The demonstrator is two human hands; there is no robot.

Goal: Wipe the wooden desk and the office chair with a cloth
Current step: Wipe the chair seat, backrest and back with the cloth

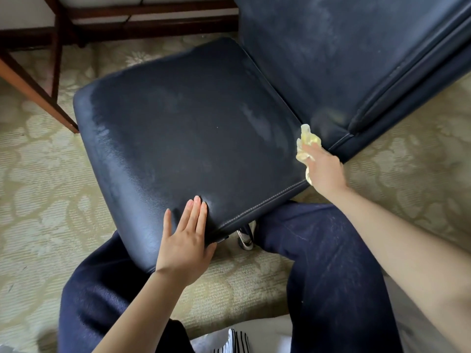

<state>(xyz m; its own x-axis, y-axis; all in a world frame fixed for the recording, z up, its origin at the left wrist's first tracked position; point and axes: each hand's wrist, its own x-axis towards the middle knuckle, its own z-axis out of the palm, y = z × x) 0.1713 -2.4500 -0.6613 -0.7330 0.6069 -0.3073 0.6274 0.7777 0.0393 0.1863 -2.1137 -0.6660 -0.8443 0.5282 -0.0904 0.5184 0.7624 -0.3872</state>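
1. Two hands in the shot, both on the office chair [254,110], which is dark blue leather-looking stuff and fills most of the view.
2. The left hand [187,240] lies flat on the near corner of the seat [191,128]. Its grip is spread out, with straight fingers resting side by side on the surface and the thumb down along the stitched front edge. It isn't holding anything.
3. The right hand [323,171] has a pale yellow cloth [307,142] bunched up in its grip, fingers curled round it. The cloth sits right at the crease where the seat meets the backrest [344,59], over at the right-hand end of that crease, and it's touching the leather there.
4. The seat has lighter, hazy patches, mostly along its left side and near the back. The backrest looks cloudy in spots too.
5. The desk [35,90] only shows as dark reddish wooden legs and rails in the top left corner, just beside the far left corner of the seat.
6. Underneath it all is a cream and green floral carpet [38,187].
7. The person's legs [331,263], in dark denim, sit on either side of the seat's near corner, with a chrome part [246,238] of the chair poking out below it.
8. There's a bit of striped fabric [237,340] at the bottom edge, and I can't tell what it is.
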